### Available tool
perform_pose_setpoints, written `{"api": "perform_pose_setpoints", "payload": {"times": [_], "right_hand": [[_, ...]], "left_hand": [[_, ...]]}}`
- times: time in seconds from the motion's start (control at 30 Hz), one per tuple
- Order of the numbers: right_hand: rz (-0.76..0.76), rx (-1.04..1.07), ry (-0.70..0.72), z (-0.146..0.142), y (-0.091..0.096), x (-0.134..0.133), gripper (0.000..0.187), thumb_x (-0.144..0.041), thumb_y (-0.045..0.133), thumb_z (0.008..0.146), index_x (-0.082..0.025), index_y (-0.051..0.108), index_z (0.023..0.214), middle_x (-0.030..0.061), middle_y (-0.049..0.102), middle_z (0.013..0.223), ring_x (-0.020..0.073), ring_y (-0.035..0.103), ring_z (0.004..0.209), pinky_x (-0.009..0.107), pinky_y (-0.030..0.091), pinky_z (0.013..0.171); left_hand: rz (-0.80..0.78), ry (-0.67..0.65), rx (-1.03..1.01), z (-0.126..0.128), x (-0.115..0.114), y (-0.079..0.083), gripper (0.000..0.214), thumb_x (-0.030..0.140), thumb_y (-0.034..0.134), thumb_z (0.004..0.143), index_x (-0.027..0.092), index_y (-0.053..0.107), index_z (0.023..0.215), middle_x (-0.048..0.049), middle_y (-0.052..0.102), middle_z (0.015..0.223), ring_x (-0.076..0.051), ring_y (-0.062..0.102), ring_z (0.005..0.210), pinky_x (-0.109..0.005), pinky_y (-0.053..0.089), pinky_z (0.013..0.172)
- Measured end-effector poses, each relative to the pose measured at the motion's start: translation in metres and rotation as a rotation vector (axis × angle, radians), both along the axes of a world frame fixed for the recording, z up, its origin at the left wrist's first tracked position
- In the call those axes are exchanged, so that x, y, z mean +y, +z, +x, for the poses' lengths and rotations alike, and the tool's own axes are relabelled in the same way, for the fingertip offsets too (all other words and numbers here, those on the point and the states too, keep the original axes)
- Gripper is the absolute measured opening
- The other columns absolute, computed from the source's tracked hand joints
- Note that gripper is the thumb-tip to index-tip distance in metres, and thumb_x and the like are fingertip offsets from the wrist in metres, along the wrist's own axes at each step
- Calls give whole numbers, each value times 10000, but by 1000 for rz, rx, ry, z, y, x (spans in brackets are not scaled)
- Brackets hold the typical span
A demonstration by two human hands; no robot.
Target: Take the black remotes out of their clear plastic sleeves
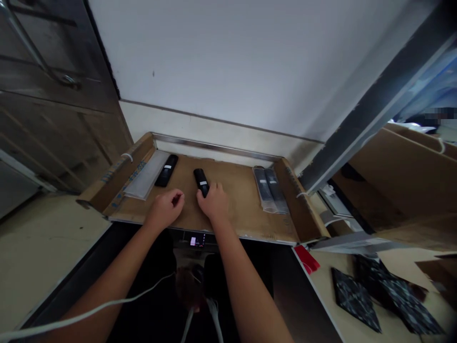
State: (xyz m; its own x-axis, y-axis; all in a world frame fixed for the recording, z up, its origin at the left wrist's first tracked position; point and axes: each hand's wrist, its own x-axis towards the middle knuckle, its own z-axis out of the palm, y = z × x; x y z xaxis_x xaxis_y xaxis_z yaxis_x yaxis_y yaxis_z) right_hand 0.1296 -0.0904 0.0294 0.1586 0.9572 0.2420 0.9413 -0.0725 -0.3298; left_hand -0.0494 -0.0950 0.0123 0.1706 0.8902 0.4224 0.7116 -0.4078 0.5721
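My right hand (216, 202) is closed around the lower end of a black remote control (200, 177), which lies on the cardboard-lined surface and carries a small white label. To its left, my left hand (166, 208) is loosely curled above the cardboard, thumb against fingers, and nothing shows in it. Beyond that hand lies another black remote control (166, 170), also labelled, beside a stack of clear plastic sleeves (147, 176). At the right side, two remote controls in clear sleeves (269, 189) lie side by side.
Cardboard walls (302, 205) edge the work surface (243, 209) left and right, with a white wall (221, 62) behind. A white cable (117, 301) crosses my left forearm. On the floor to the right are a red piece (307, 259) and dark patterned items (357, 300).
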Motion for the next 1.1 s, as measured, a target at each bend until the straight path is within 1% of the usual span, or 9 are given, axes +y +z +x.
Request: {"api": "perform_pose_setpoints", "payload": {"times": [0.17, 0.27, 0.33, 0.4, 0.5, 0.63, 0.73, 0.9, 1.1], "right_hand": [[13, 63, 66, -21, -3, 17, 390, -459, 526, 909, -130, 593, 1107, 180, 611, 1112, 290, 651, 921, 399, 511, 764], [42, 137, 173, -26, -5, 21, 396, -464, 545, 903, -132, 609, 1109, 179, 630, 1108, 288, 645, 953, 407, 510, 819], [68, 223, 287, -25, -6, 23, 363, -435, 561, 901, -150, 620, 1118, 149, 655, 1104, 268, 639, 986, 392, 502, 872], [71, 335, 375, -22, -7, 23, 311, -349, 561, 901, -177, 620, 1152, 102, 682, 1092, 225, 639, 977, 357, 497, 898], [60, 428, 428, -18, -10, 21, 352, -238, 577, 851, -186, 614, 1197, 70, 697, 1104, 196, 637, 958, 334, 493, 913], [110, 366, 429, -18, -14, 23, 398, -199, 562, 818, -172, 613, 1212, 86, 676, 1204, 229, 586, 1104, 373, 437, 1014], [79, 275, 426, -21, -13, 27, 453, -181, 547, 805, -173, 588, 1256, 87, 646, 1281, 247, 550, 1166, 399, 405, 1045], [6, 190, 406, -28, -8, 38, 540, -259, 577, 814, -185, 520, 1345, 83, 573, 1408, 286, 469, 1280, 458, 371, 1064], [6, 159, 442, -37, -9, 55, 572, -324, 570, 853, -154, 465, 1389, 116, 512, 1471, 293, 392, 1369, 490, 322, 1096]], "left_hand": [[-12, 5, 19, 1, -1, 2, 159, 288, 519, 905, 211, 651, 859, -5, 689, 754, -166, 640, 697, -282, 420, 669], [-11, 6, 34, 1, -1, 2, 160, 290, 514, 909, 213, 646, 861, -7, 694, 766, -173, 642, 706, -288, 418, 674], [-4, 11, 31, 1, -1, 2, 162, 292, 511, 911, 211, 642, 860, -10, 692, 767, -174, 642, 709, -289, 420, 676], [-3, 11, 27, 0, -1, 2, 166, 293, 509, 913, 212, 645, 865, -10, 690, 761, -173, 640, 706, -287, 422, 672], [-7, 7, 25, 0, -1, 2, 171, 297, 512, 912, 214, 657, 872, -9, 694, 764, -172, 642, 706, -286, 422, 668], [-4, 16, 32, 1, -1, 2, 179, 307, 520, 908, 213, 667, 869, -11, 696, 760, -174, 641, 701, -289, 416, 662], [-15, 12, 56, 2, -2, 1, 182, 307, 517, 907, 214, 666, 859, -13, 700, 760, -179, 644, 705, -292, 414, 662], [-6, 10, 68, 1, -3, 1, 179, 298, 502, 910, 220, 654, 856, -15, 705, 777, -183, 650, 725, -293, 419, 678], [9, 66, 50, 0, -3, 2, 160, 285, 505, 904, 220, 637, 840, -17, 692, 748, -182, 634, 677, -294, 411, 643]]}}
